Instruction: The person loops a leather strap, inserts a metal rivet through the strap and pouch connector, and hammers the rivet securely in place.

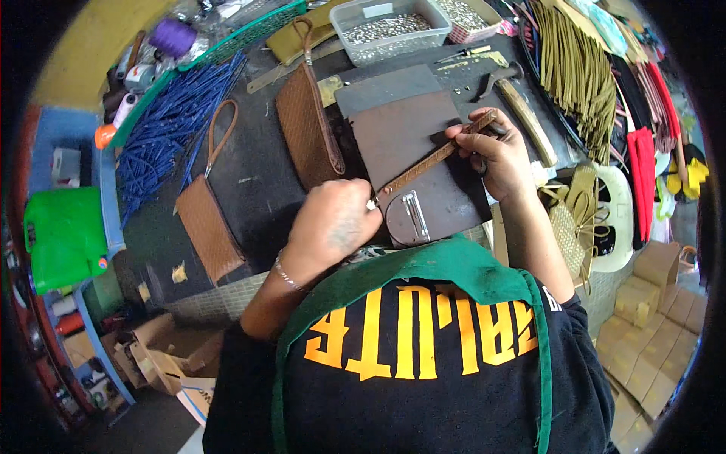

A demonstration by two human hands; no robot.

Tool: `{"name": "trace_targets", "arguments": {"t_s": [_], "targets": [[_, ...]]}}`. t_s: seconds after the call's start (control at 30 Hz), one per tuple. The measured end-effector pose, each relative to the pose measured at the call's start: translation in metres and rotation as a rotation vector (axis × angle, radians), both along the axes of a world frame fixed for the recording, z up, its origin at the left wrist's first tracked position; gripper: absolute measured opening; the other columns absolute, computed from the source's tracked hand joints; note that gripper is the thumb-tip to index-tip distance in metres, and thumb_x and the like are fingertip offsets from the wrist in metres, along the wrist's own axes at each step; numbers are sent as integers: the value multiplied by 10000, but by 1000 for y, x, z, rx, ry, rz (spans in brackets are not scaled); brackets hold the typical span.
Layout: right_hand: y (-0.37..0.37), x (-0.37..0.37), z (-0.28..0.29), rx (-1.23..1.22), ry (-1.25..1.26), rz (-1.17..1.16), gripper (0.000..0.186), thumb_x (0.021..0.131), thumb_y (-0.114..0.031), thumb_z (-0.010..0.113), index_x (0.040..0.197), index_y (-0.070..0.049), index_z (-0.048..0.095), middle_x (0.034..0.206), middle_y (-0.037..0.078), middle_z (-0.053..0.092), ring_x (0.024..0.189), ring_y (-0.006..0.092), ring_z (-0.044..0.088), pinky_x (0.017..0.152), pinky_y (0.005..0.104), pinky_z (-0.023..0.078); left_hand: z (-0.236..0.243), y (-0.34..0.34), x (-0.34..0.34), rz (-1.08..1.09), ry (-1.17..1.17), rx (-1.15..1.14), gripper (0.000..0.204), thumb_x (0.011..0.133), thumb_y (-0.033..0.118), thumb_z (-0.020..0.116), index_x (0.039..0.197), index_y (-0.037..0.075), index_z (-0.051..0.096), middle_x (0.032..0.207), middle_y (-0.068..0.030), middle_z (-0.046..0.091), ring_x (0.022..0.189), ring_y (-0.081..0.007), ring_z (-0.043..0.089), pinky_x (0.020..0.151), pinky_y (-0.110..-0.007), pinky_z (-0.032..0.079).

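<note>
Hands [333,223] [495,155] grip brown strap [435,157] ends above the dark board [401,129].

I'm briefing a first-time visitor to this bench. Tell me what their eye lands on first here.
First, the two hands at centre: the left hand and right hand hold a narrow brown woven strap stretched over a dark work board. Next, two brown woven pouches lie on the bench to the left, beside a heap of blue cords. A hammer rests at upper right.
</note>
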State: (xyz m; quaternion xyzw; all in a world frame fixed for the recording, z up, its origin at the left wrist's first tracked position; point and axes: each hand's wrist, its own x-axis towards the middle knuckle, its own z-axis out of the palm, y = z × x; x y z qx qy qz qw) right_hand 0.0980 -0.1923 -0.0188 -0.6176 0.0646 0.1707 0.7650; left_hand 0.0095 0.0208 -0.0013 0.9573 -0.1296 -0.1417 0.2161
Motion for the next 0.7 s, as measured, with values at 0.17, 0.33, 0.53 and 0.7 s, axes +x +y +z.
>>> {"name": "trace_targets", "arguments": {"t_s": [0.17,0.33,0.53,0.7], "targets": [[-4,-4,1,-537,-211,-40,513,643,-66,691,1084,-29,430,866,126,589,671,173,538,587,262,439,-5,6,-3,265,-56,-398,170,671,105,659,737,-43,609,672,-122,556,564,-172,570,536,-271,453],[7,-19,36,-1112,-1120,179,404,604,-71,686,985,-64,552,978,103,530,803,237,512,687,322,455,5,7,-3,165,-121,-242,145,669,112,635,727,-21,625,646,-142,560,560,-236,571,525,-299,440],[33,-8,18,-848,-1384,865,239,628,-84,553,861,-65,603,891,30,569,812,213,494,716,285,427,8,3,2,130,-154,-170,152,657,120,630,730,-13,628,665,-152,571,573,-267,575,556,-325,454],[29,-1,11,-736,-1384,862,263,585,-45,621,847,-64,616,874,33,574,792,225,499,694,294,445,6,5,-1,188,-79,-234,152,660,122,625,730,-13,632,688,-164,587,597,-272,585,570,-317,463]]}}
